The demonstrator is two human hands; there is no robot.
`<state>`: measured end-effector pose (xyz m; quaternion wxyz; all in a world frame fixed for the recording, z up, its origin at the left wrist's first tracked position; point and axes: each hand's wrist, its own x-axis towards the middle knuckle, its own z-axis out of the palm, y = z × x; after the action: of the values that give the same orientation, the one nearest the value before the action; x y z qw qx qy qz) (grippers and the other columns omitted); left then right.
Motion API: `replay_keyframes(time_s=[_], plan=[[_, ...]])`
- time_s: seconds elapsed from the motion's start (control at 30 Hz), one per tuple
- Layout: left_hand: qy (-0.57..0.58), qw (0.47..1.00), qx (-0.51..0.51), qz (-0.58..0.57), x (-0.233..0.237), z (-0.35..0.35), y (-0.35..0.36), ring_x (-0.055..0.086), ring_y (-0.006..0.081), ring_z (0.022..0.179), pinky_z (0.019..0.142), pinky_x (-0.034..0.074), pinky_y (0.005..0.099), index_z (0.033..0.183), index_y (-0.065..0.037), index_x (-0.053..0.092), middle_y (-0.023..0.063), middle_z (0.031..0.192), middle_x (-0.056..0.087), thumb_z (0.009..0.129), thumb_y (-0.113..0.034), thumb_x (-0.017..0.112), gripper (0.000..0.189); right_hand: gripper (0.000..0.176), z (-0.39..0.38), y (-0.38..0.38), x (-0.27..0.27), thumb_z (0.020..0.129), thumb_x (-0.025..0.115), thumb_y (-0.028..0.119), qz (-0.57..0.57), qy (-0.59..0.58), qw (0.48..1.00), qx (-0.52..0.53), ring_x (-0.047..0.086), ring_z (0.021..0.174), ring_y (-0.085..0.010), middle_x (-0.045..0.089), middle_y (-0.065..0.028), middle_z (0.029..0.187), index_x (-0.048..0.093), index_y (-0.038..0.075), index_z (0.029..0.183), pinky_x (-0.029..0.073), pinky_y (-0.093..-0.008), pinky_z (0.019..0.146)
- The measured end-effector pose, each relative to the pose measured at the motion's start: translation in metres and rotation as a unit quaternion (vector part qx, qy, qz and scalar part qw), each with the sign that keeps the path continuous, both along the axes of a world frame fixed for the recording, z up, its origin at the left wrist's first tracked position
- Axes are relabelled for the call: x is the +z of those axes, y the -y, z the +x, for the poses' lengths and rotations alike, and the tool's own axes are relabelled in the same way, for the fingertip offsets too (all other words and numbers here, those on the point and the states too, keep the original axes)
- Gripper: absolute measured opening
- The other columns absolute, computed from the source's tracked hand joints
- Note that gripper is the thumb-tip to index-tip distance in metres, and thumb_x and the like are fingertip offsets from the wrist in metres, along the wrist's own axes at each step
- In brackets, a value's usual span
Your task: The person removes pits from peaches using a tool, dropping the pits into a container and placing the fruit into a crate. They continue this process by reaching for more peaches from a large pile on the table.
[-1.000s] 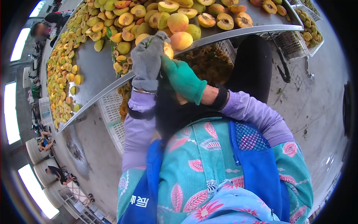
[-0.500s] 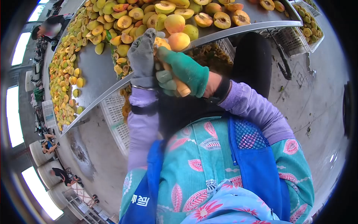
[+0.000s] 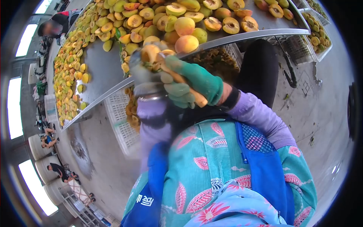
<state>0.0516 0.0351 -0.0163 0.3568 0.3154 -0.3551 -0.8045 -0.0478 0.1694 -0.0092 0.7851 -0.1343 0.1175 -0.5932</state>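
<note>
Closed around a wooden handle [image 3: 199, 99], your green-gloved right hand [image 3: 194, 81] works beside your blurred, grey-gloved left hand [image 3: 142, 73], curled around a cut fruit [image 3: 150, 53] near the metal table [image 3: 100, 68].

Your left hand [image 3: 143, 75]: grey glove, blurred
Your right hand [image 3: 200, 77]: green glove
Handle [image 3: 187, 87]: tan
Held fruit [image 3: 150, 53]: orange-yellow
Loose fruit [image 3: 187, 44], 11 to 1 o'clock: yellow, green and orange, some blushed red
Bench [image 3: 101, 70], toward 11: silver-grey
Crate [image 3: 123, 126], 9 o'clock: white
Your sleeves [image 3: 261, 113]: lilac, finely striped
Your top [image 3: 193, 151], 6 o'clock: teal, pink and white leaf shapes
Your apron [image 3: 262, 172], 5 o'clock: plain blue
Your scarf [image 3: 232, 208], 6 o'clock: pale blue, reddish-pink flowers
</note>
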Motion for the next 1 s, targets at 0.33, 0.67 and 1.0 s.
replay_keyframes(time_s=[0.33,0.67,1.0], plan=[[0.541,0.635,-0.105,-0.541,0.015,0.002,0.076,0.061,0.0357,0.098,0.085,0.047,0.042,0.117,-0.002,0.057,0.022,0.098,0.064,0.074,-0.033,0.07,0.054,0.032,-0.011,-0.01,-0.048,0.097,0.043,0.046,0.3,-0.019,0.954,0.002,0.045,0.049,-0.0147,0.045,-0.0008,0.065,0.049,0.016,0.089,0.037,-0.0292,0.042],[0.299,0.869,-0.186,-0.347,0.021,-0.008,0.064,0.063,0.0161,0.093,0.08,0.053,0.0287,0.117,0.002,0.056,0.0103,0.104,0.065,0.088,-0.024,0.063,0.038,0.042,-0.01,0.037,-0.018,0.097,0.046,0.042,0.014,-0.722,0.593,-0.355,0.062,0.058,-0.0364,0.062,-0.0176,0.067,0.054,0.001,0.091,0.048,-0.0462,0.052],[0.064,0.961,0.007,-0.267,-0.019,-0.022,0.005,0.063,0.0192,0.085,0.079,0.052,0.0296,0.107,0.006,0.061,0.0141,0.098,0.066,0.099,-0.032,0.049,0.041,0.05,-0.005,0.032,-0.026,0.097,0.044,0.044,0.057,-0.723,0.654,-0.215,0.062,0.081,-0.0451,0.064,-0.0281,0.085,0.056,-0.004,0.1,0.049,-0.0507,0.072]])
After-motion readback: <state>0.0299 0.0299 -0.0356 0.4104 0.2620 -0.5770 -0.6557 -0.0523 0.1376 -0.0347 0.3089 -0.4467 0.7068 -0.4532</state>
